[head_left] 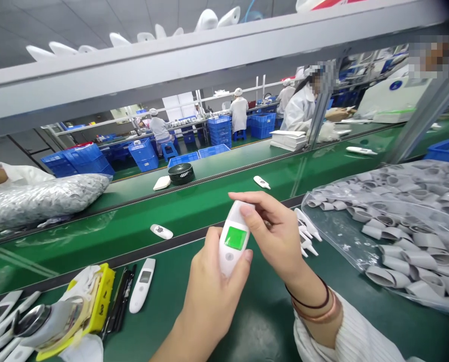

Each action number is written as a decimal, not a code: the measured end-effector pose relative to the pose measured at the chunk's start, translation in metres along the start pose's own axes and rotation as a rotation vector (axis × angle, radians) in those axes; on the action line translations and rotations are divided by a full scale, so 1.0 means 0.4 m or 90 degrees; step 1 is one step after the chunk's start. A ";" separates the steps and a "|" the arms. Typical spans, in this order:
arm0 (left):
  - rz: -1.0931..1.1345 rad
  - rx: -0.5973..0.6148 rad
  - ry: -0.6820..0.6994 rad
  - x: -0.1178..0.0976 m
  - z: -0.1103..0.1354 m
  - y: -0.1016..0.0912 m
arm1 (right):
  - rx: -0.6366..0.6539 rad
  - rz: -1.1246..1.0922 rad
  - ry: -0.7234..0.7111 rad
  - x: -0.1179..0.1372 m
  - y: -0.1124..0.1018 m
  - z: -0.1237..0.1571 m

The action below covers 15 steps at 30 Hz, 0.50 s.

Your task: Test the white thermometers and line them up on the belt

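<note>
A white handheld infrared thermometer (227, 262) with a lit green screen (235, 238) is held upright above the green bench, its screen facing me. My left hand (213, 286) wraps the lower body, thumb along the right edge near the round button. At the top end, my right hand (271, 226) pinches the white head between thumb and fingers. Several pointed white parts (306, 231) lie just behind my right wrist. Left of my hands, another white thermometer (142, 286) with a dark grey screen rests on the bench beside black pens (119, 299).
A clear bag of grey tube-like pieces (416, 241) covers the right side. At lower left are a yellow tray (103, 299), a metal-topped bottle (54, 322) and more thermometers. The green belt (205, 206) beyond carries several white devices. A metal shelf (172, 65) spans overhead; co-workers sit beyond.
</note>
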<state>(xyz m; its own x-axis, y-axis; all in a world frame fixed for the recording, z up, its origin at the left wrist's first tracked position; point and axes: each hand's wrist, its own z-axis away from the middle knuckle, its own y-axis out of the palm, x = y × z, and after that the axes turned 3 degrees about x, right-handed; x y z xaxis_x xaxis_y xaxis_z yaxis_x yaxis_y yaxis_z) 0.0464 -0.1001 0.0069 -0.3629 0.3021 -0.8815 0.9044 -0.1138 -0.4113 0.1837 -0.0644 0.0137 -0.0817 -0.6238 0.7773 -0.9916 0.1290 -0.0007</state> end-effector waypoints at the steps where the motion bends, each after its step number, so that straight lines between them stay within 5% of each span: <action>1: -0.032 0.001 -0.001 0.003 -0.005 -0.002 | 0.003 0.006 -0.004 -0.002 -0.004 -0.002; 10: -0.057 0.049 -0.015 0.008 -0.007 -0.003 | 0.043 -0.038 0.035 -0.001 -0.011 -0.014; 15: 0.029 0.024 -0.003 0.016 -0.016 -0.012 | 0.138 -0.139 0.076 -0.012 -0.034 -0.020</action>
<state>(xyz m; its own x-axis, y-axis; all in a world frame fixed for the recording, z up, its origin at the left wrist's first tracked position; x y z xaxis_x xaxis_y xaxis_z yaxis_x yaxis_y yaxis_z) 0.0413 -0.0916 0.0048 -0.3231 0.2915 -0.9003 0.9106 -0.1632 -0.3797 0.1983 -0.0570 0.0149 0.1345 -0.5220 0.8423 -0.9836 -0.1733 0.0496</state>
